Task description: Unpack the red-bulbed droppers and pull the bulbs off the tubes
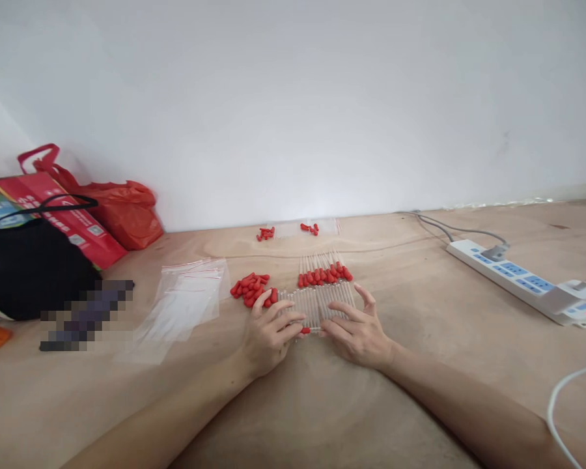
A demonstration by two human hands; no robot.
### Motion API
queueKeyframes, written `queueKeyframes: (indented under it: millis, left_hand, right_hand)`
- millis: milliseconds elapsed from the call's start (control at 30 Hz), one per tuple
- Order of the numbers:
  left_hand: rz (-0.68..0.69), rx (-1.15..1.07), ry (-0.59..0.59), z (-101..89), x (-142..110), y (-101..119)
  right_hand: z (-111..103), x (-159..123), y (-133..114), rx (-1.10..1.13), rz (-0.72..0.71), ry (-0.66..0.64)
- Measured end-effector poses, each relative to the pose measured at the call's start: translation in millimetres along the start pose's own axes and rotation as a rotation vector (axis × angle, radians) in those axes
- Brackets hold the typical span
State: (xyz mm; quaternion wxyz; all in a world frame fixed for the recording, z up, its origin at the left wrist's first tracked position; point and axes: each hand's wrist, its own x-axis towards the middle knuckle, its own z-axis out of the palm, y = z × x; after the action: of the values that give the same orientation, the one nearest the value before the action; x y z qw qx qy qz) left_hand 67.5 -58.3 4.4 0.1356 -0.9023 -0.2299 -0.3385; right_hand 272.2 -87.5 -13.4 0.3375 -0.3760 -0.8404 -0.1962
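Observation:
A row of clear glass droppers [322, 296] lies side by side on the wooden table [420, 312]; some carry red rubber bulbs [325, 275] at their far ends. My left hand [271, 335] rests on the left part of the row with fingers stretched over the tubes. My right hand [356, 332] lies flat on the right part, fingers spread. A loose pile of red bulbs [251, 288] sits just left of the row, by my left hand. One red bulb [305, 331] lies between my hands.
Clear zip bags [185, 303] lie to the left. Farther left stand a black bag [29, 267], a red box [63, 218] and a red plastic bag [127, 212]. More bagged red bulbs [288, 230] lie by the wall. A white power strip [522, 283] and cables are at right.

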Motion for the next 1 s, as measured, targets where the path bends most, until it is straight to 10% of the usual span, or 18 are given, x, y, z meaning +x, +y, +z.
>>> queueKeyframes:
  millis: [267, 533, 800, 1000]
  left_hand:
    - [-0.029, 0.044, 0.042, -7.7, -8.2, -8.8]
    - [-0.465, 0.090, 0.196, -27.2, -21.1, -58.2]
    - [-1.046, 0.004, 0.013, -26.5, -36.1, -118.4]
    - [-1.091, 0.007, -0.178, -23.1, -31.9, -121.1]
  right_hand:
    - [-10.8, -4.1, 10.0, 0.020, 0.099, 0.020]
    - [-13.8, -0.2, 27.8, -0.046, 0.473, -0.016]
    - [-19.2, -8.0, 41.1, -0.215, 0.683, -0.166]
    - [-12.0, -9.5, 38.9, -0.243, 0.710, -0.295]
